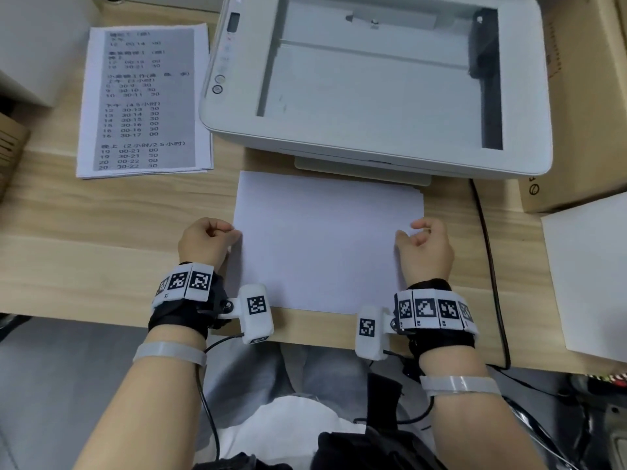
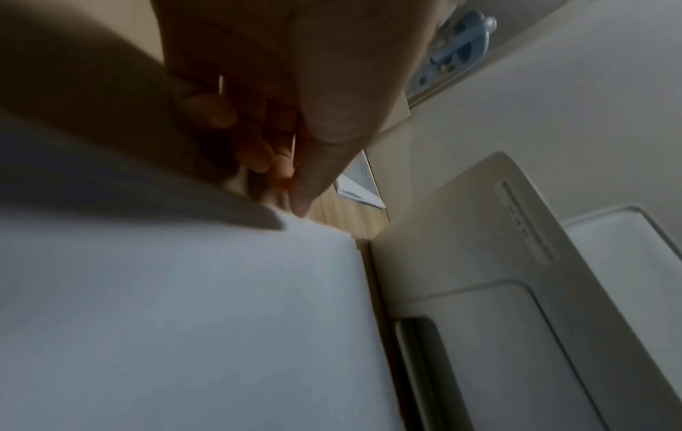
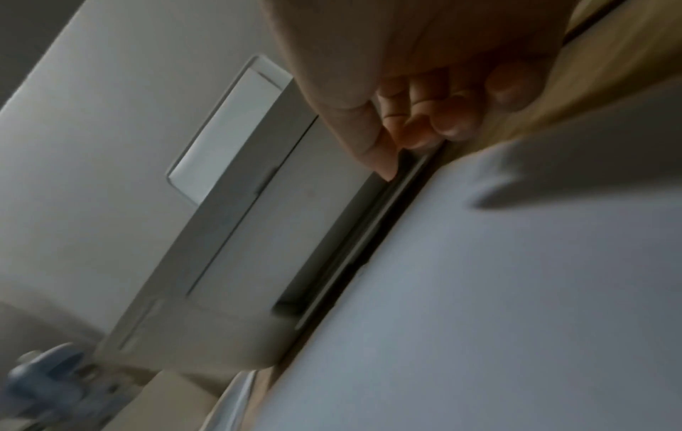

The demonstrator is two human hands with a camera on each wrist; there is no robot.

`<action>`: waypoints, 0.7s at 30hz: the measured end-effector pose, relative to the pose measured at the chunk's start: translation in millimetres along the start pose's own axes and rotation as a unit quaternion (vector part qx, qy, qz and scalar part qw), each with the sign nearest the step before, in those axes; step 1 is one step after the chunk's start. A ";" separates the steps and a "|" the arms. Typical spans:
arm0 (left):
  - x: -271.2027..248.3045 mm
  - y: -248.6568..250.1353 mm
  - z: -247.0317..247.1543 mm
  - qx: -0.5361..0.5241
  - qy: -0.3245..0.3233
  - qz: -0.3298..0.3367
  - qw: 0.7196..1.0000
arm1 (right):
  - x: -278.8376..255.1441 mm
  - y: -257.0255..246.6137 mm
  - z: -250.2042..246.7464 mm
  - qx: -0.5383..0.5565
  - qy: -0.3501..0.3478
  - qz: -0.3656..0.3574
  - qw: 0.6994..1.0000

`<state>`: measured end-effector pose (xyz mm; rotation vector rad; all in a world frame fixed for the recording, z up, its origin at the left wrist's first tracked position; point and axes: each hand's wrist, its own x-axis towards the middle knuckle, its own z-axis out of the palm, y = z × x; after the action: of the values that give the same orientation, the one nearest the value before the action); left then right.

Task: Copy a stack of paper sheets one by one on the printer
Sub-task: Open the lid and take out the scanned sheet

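The blank-side-up paper stack point(image 1: 325, 242) looks pinched at both edges by curled left hand point(image 1: 203, 242) and right hand point(image 1: 425, 249) fingers; only the top sheet should be peeled off.

Light wood-grain surface point(image 1: 101, 218). Black cable point(image 1: 492, 266) runs along its right part toward the near edge. Cardboard box point(image 1: 576, 96) at far right; a second cardboard box point(image 1: 10, 147) at the left edge — only partly in frame. White board point(image 1: 590, 276) lies flat at right, near the cable. Grey-white block point(image 1: 34, 45) at far left, kind unclear.
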<state>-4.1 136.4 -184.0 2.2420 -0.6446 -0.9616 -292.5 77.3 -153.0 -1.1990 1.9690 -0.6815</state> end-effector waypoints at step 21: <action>180.0 4.0 -174.6 -0.011 0.088 -0.009 0.996 | -33.5 -186.3 263.7 -0.146 -0.228 -0.189 0.944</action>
<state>239.6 78.8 -169.0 2.2850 -0.5347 -0.7655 24.9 9.8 -163.3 -1.7653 1.4935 -0.2544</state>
